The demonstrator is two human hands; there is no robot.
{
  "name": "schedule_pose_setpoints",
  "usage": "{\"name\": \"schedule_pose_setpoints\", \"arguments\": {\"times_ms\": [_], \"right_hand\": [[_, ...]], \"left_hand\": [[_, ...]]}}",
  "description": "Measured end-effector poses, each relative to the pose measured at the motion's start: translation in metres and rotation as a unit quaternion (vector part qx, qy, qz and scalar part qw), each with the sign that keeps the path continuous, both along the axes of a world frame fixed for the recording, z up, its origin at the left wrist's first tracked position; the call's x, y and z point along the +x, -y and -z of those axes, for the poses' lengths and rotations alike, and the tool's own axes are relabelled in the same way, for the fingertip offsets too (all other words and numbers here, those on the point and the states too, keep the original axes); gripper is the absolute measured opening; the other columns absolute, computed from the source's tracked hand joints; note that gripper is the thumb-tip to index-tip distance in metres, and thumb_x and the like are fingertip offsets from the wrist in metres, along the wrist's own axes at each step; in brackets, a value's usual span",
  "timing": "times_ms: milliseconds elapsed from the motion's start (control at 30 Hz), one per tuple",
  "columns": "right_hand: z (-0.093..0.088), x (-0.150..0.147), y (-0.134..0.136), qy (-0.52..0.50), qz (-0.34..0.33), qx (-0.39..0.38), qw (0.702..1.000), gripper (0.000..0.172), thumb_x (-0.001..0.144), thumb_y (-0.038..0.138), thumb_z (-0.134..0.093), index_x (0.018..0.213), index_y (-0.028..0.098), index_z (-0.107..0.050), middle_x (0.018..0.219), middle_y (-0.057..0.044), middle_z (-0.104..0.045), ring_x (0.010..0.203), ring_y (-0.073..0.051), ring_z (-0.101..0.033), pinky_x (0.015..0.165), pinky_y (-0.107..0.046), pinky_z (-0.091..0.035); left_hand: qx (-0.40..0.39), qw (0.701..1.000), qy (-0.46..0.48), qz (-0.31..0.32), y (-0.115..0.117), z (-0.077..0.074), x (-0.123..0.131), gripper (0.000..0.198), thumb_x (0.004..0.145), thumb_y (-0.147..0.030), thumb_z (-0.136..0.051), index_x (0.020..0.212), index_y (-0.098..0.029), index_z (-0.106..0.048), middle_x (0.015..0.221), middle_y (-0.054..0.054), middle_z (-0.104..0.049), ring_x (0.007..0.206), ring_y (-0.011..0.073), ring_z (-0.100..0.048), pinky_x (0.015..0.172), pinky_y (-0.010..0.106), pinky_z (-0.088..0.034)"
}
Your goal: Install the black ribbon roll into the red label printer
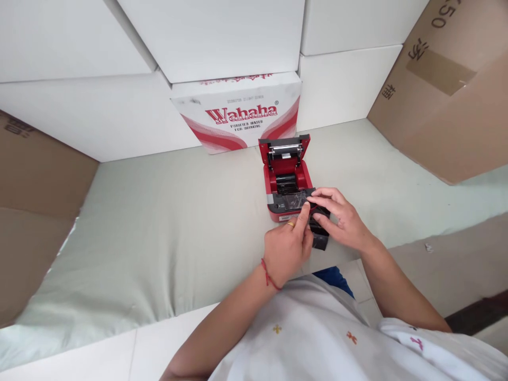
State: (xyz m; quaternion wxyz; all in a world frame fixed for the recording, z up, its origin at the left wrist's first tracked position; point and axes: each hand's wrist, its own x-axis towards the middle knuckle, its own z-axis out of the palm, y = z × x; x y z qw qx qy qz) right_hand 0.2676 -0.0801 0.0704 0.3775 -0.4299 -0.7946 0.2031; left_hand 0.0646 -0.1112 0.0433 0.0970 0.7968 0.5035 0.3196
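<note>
A small red-and-black printer (270, 182), likely a label printer, sits with its lid (262, 150) raised. Inside lies a glossy black roll (284, 182), its film (294, 201) drawn over the front panel. A black strip (320, 241) hangs at the front right corner, partly covered by my fingers. My left hand (286, 247) presses its stretched index finger on the film near that corner; its other fingers are curled, and what they may grip is hidden. My right hand (344, 219) is open, thumb apart from the fingers, its fingertips touching the printer's right front edge.
Behind the printer stands a white and red Wahaha water carton (246, 119), with plain white boxes (222, 37) stacked around it. Brown cartons rise at the left (35, 211) and right (448, 106). A pale green cloth (159, 222) covers the work surface, whose front edge is close to my body.
</note>
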Motion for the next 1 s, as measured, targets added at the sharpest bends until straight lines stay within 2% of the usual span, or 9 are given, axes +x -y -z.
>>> {"name": "schedule_pose_setpoints", "arguments": {"times_ms": [100, 200, 300, 400, 500, 600, 733, 867, 1000], "right_hand": [[-0.01, 0.005, -0.009, -0.024, -0.023, -0.042, 0.999, 0.034, 0.109, 0.04, -0.061, 0.14, 0.031, -0.073, 0.135, -0.011, -0.074, 0.12, -0.026, -0.074, 0.107, -0.047, -0.062], [-0.026, 0.008, -0.036, -0.042, 0.032, -0.038, 0.998, 0.037, 0.111, 0.048, -0.057, 0.139, 0.029, -0.072, 0.126, -0.009, -0.079, 0.11, -0.023, -0.076, 0.104, -0.044, -0.063], [-0.042, 0.001, -0.078, -0.008, 0.091, 0.024, 0.996, 0.053, 0.112, 0.059, -0.049, 0.152, 0.028, -0.064, 0.144, -0.013, -0.073, 0.132, -0.027, -0.069, 0.112, -0.047, -0.059], [-0.057, -0.014, -0.119, 0.084, 0.086, 0.072, 0.99, 0.063, 0.114, 0.06, -0.042, 0.165, 0.025, -0.052, 0.166, -0.015, -0.058, 0.155, -0.03, -0.052, 0.126, -0.053, -0.048], [-0.067, -0.031, -0.137, 0.159, 0.055, 0.071, 0.983, 0.06, 0.114, 0.05, -0.046, 0.165, 0.018, -0.053, 0.169, -0.015, -0.057, 0.16, -0.032, -0.047, 0.133, -0.054, -0.038], [-0.076, -0.039, -0.124, 0.198, 0.042, 0.047, 0.978, 0.053, 0.111, 0.038, -0.051, 0.157, 0.012, -0.061, 0.157, -0.017, -0.068, 0.15, -0.033, -0.058, 0.126, -0.05, -0.045], [-0.087, -0.034, -0.083, 0.251, 0.045, 0.009, 0.967, 0.045, 0.111, 0.029, -0.051, 0.152, 0.018, -0.065, 0.134, -0.013, -0.081, 0.12, -0.031, -0.076, 0.103, -0.042, -0.056], [-0.092, -0.028, -0.057, 0.341, -0.002, -0.022, 0.94, 0.033, 0.11, 0.025, -0.052, 0.131, 0.021, -0.077, 0.115, -0.012, -0.085, 0.099, -0.028, -0.078, 0.085, -0.035, -0.053], [-0.096, -0.031, -0.052, 0.403, -0.009, -0.026, 0.915, 0.032, 0.109, 0.022, -0.049, 0.12, 0.022, -0.079, 0.102, -0.01, -0.084, 0.09, -0.027, -0.077, 0.073, -0.034, -0.048]], "left_hand": [[0.03, 0.999, -0.029, -0.005, -0.006, 0.012, -0.002, 0.06, 0.102, -0.026, -0.059, 0.162, -0.028, -0.056, 0.087, 0.005, -0.081, 0.062, 0.0168, -0.067, 0.057, 0.027, -0.043], [0.047, 0.998, -0.035, -0.001, -0.011, 0.025, -0.001, 0.058, 0.1, -0.022, -0.058, 0.157, -0.027, -0.062, 0.084, 0.006, -0.079, 0.062, 0.0175, -0.065, 0.057, 0.027, -0.043], [0.071, 0.997, -0.029, -0.005, -0.014, 0.037, 0.002, 0.06, 0.099, -0.019, -0.057, 0.158, -0.027, -0.062, 0.08, 0.005, -0.077, 0.062, 0.0169, -0.065, 0.059, 0.025, -0.045], [0.087, 0.995, -0.039, -0.011, -0.015, 0.044, 0.003, 0.063, 0.097, -0.017, -0.058, 0.159, -0.026, -0.06, 0.075, 0.003, -0.074, 0.058, 0.0152, -0.062, 0.057, 0.023, -0.043], [0.065, 0.997, -0.052, -0.005, -0.014, 0.046, 0.003, 0.067, 0.096, -0.016, -0.057, 0.162, -0.025, -0.056, 0.076, 0.004, -0.075, 0.056, 0.0151, -0.061, 0.055, 0.023, -0.042], [0.038, 0.998, -0.048, 0.008, -0.014, 0.046, 0.002, 0.067, 0.096, -0.017, -0.055, 0.163, -0.023, -0.053, 0.08, 0.006, -0.077, 0.057, 0.0175, -0.063, 0.054, 0.025, -0.044], [0.042, 0.998, -0.05, 0.012, -0.014, 0.046, 0.003, 0.067, 0.098, -0.017, -0.055, 0.164, -0.023, -0.051, 0.08, 0.005, -0.078, 0.058, 0.0175, -0.065, 0.055, 0.024, -0.046], [0.056, 0.997, -0.053, 0.014, -0.013, 0.046, 0.004, 0.068, 0.099, -0.02, -0.057, 0.166, -0.023, -0.048, 0.076, 0.002, -0.076, 0.06, 0.0167, -0.068, 0.058, 0.024, -0.047], [0.042, 0.998, -0.041, 0.028, -0.011, 0.043, 0.005, 0.07, 0.099, -0.02, -0.057, 0.168, -0.024, -0.045, 0.081, 0.004, -0.079, 0.061, 0.0171, -0.068, 0.057, 0.026, -0.047]]}}
